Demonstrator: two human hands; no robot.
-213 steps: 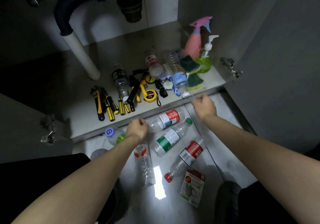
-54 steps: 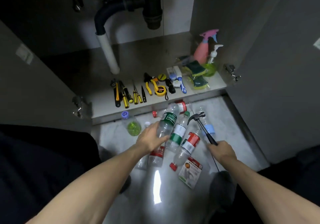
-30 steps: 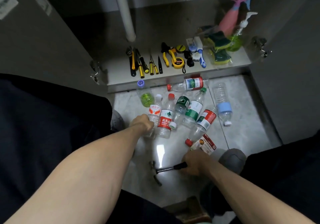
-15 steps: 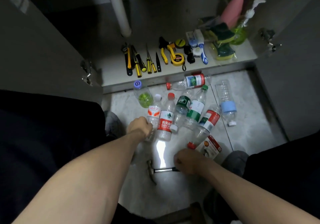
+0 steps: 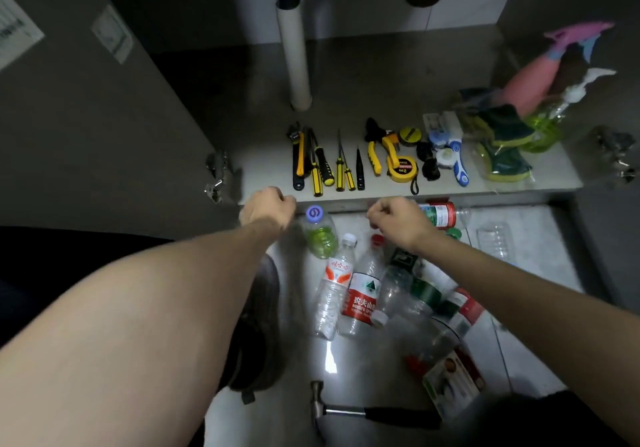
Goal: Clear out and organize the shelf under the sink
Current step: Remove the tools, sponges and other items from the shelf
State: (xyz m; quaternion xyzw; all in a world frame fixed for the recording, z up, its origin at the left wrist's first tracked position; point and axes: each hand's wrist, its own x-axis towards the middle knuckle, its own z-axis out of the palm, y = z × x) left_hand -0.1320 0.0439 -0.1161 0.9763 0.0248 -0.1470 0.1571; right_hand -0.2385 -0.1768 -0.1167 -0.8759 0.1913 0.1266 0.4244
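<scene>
Both hands hover loosely curled and empty at the smooth grey shelf's front edge: left hand, right hand. Crinkled clear plastic bottles lie below them; the steel-headed, black-handled hammer lies nearer the body.

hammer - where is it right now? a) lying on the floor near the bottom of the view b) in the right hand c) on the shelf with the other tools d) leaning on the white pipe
a: the hammer lies flat on the floor tiles at the bottom of the view, below the bottles, while the right hand and the left hand are both up by the shelf edge, touching no part of it.
</scene>
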